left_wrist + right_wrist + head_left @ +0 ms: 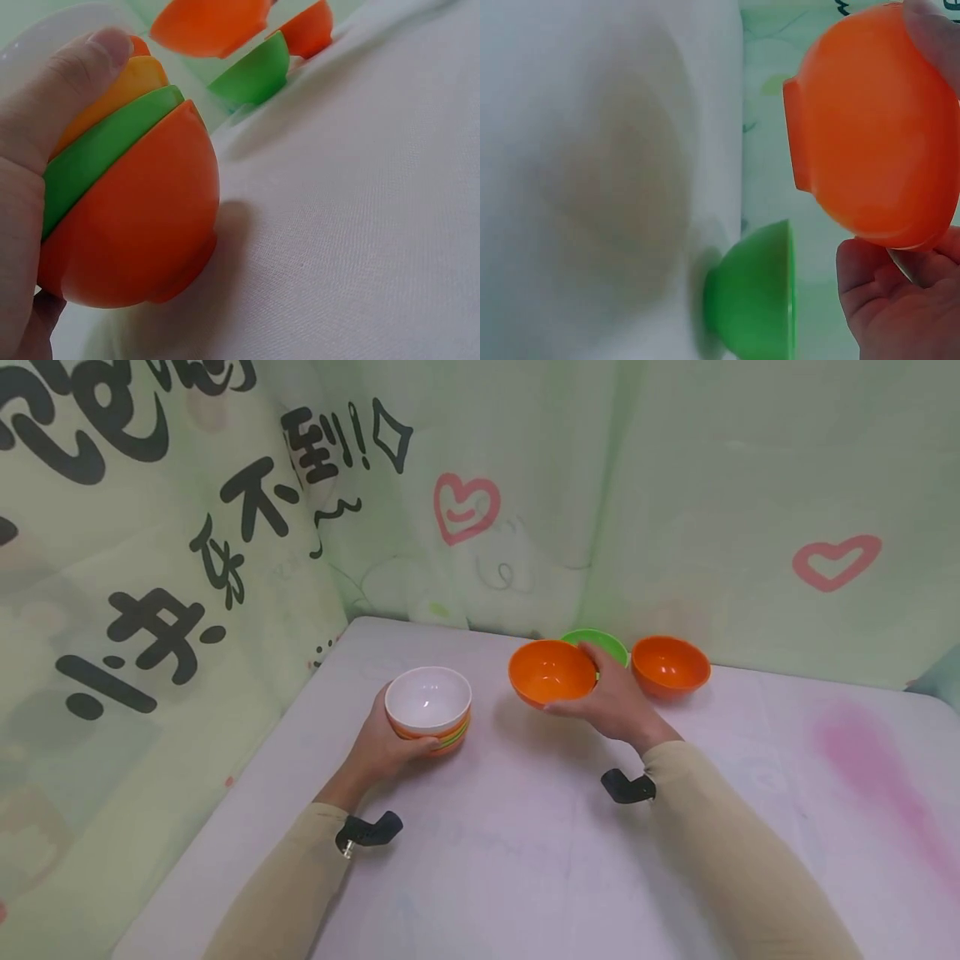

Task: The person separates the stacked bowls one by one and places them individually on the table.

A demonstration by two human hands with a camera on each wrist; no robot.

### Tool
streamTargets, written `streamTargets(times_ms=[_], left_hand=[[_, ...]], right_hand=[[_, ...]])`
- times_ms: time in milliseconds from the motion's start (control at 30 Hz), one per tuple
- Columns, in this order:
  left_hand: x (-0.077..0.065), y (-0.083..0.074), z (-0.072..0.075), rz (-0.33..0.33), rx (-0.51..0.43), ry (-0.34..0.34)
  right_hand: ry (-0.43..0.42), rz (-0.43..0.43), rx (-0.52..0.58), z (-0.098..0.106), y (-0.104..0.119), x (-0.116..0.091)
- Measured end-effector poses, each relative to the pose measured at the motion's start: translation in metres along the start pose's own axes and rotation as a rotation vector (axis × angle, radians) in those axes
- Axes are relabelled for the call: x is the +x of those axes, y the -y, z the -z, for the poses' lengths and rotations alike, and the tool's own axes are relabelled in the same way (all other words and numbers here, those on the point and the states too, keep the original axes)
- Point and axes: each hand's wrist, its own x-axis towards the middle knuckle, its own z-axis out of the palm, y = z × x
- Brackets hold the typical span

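Note:
My left hand [382, 745] grips a stack of nested bowls on the left part of the table, fingers round its far side and thumb in front. A white bowl [427, 697] tops the stack; beneath it show orange, yellow-orange and green layers, with an orange bowl [142, 217] at the bottom. To the right, my right hand [617, 703] holds a single orange bowl [551, 672] by its rim, raised above the table with its opening up. Behind that hand a green bowl [754, 292] stands on the table, partly covered in the head view.
Another orange bowl [670, 667] stands at the table's back edge, right of the green one. The white-covered table [480, 860] meets a printed curtain [675, 468] behind and on the left. A pink stain [862, 752] marks the right side of the cloth.

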Motion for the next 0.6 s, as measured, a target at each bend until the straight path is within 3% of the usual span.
streamTargets(times_ms=[333, 600], left_hand=[[0.0, 0.003, -0.001, 0.008, -0.003, 0.0], [0.001, 0.002, -0.002, -0.002, -0.009, -0.002]], right_hand=[[0.024, -0.066, -0.046, 0.005, -0.028, -0.015], [0.03, -0.049, -0.076, 0.008, -0.045, -0.023]])
